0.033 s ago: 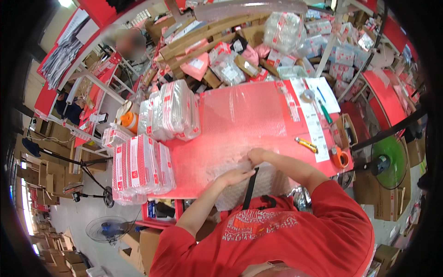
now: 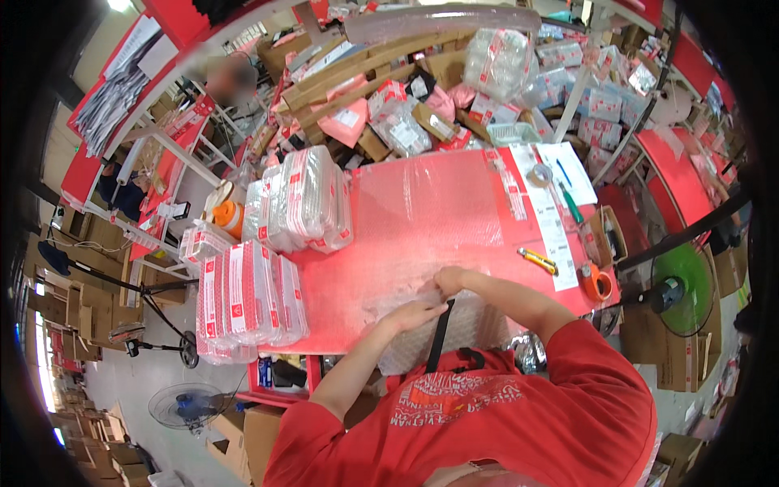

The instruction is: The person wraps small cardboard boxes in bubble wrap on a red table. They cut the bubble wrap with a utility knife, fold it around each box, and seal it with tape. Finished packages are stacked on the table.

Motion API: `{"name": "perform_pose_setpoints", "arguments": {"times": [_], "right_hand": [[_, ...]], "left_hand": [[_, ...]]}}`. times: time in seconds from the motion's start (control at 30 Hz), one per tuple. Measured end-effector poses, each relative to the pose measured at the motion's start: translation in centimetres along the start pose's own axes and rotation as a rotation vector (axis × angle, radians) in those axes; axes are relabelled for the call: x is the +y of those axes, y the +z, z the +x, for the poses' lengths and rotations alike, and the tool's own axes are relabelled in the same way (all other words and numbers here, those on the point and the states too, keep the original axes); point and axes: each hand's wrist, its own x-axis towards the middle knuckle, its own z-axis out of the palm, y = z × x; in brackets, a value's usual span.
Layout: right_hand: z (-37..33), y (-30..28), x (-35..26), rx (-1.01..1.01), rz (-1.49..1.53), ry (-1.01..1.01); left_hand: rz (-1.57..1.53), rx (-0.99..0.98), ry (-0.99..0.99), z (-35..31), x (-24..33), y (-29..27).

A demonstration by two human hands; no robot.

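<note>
Clear bubble wrap (image 2: 471, 325) lies at the near edge of the red table (image 2: 324, 284), just in front of my body. My left hand (image 2: 420, 313) rests on it with the fingers stretched out and pressed flat. Slightly farther away and to the right, my right hand (image 2: 451, 280) is curled, its fingers closed at the far edge of the wrap. Whatever sits inside or beneath the wrap is hidden by my hands and arms. A black strap (image 2: 440, 339) hangs in front of my red shirt, its end close to my left fingertips.
Stacked bubble-wrapped parcels with red-and-white tape (image 2: 247, 292) stand on the left. At right lie a yellow utility knife (image 2: 537, 261), an orange tape roll (image 2: 596, 283), a green-handled tool (image 2: 571, 204) and paper sheets (image 2: 555, 243). A parcel heap (image 2: 398, 126) fills the back.
</note>
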Motion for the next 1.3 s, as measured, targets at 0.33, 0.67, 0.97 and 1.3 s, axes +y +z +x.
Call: {"name": "perform_pose_setpoints", "arguments": {"times": [0.33, 0.67, 0.97, 1.3], "right_hand": [[-9.8, -1.5, -5.5, -0.18, 0.827, -0.075], [-10.0, 4.3, 1.7, -0.068, 0.965, 0.226], [-18.3, 9.5, 11.6, -0.199, 1.575, 0.165], [-26.1, 10.3, 20.6, -0.045, 1.773, 0.105]], "left_hand": [[0.497, 0.391, -0.039, -4.7, 0.8, -1.0], [-0.357, 0.285, 0.411, 3.9, -1.3, -7.3], [-1.004, 0.73, 0.553, 14.9, 8.4, -20.6], [-1.634, 0.625, 1.265, 33.4, 27.6, -47.4]]}}
